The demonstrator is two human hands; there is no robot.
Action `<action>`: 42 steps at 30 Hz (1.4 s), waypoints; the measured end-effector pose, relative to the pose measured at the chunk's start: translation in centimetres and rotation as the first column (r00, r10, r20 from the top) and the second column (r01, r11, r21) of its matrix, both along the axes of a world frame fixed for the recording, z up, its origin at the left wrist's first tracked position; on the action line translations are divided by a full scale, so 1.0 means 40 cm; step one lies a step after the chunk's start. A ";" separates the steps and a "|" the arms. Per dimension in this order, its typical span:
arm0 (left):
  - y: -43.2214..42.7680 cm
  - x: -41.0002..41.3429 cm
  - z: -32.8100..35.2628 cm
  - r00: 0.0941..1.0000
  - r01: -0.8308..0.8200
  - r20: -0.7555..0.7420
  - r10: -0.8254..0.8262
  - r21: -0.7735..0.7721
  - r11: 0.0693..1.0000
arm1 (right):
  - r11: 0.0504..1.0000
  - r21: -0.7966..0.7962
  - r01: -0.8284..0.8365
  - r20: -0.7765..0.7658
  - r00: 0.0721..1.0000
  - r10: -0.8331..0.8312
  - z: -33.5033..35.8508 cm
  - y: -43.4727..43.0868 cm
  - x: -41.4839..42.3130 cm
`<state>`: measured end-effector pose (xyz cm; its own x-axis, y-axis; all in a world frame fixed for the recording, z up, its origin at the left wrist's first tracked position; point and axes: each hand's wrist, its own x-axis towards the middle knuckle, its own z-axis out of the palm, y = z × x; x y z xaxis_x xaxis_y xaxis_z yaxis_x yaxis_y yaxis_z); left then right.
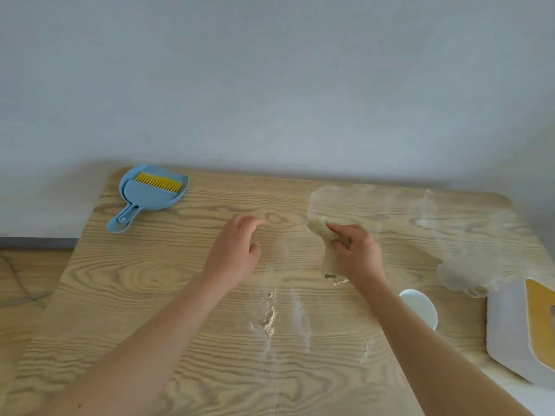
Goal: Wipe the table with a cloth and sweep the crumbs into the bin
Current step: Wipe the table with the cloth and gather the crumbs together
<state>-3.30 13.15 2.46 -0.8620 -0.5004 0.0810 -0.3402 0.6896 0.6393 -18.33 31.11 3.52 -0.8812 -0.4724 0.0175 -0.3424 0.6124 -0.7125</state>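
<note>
Right hand (359, 253) grips crumpled cloth (326, 244) mid-table (150, 280); left hand (237, 250) open, fingers spread. Blue dustpan (150, 193) at far left corner (no legible writing). Crumbs (270, 316) near front edge.

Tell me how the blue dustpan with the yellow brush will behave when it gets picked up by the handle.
The dustpan looks like thin moulded plastic, so it is probably stiff and light. The yellow brush only nests loosely in it, so it may slide out if tilted. On the smooth wooden table it would likely skid rather than tip.
</note>
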 end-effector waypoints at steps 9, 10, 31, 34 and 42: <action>-0.003 -0.326 -0.030 0.997 -0.066 0.047 0.067 -0.017 0.998 | 0.994 0.102 0.027 -0.089 0.996 -0.018 -0.068 -0.062 -0.399; -0.002 -0.355 -0.039 0.996 -0.073 0.057 0.074 -0.010 0.997 | 0.992 0.122 0.022 -0.098 0.995 -0.010 -0.087 -0.072 -0.437; 0.001 -0.396 -0.109 0.949 -0.304 0.083 0.303 0.004 0.953 | 0.709 0.151 -0.689 -0.205 0.680 0.704 -0.261 -0.133 -0.315; 0.000 -0.379 -0.108 0.951 -0.303 0.067 0.303 -0.001 0.953 | 0.800 0.026 -0.599 -0.253 0.771 0.585 -0.240 -0.135 -0.364; -0.003 -0.329 -0.119 0.935 -0.349 0.068 0.347 0.022 0.937 | 0.927 0.306 -0.216 -0.216 0.933 0.289 -0.267 -0.217 -0.495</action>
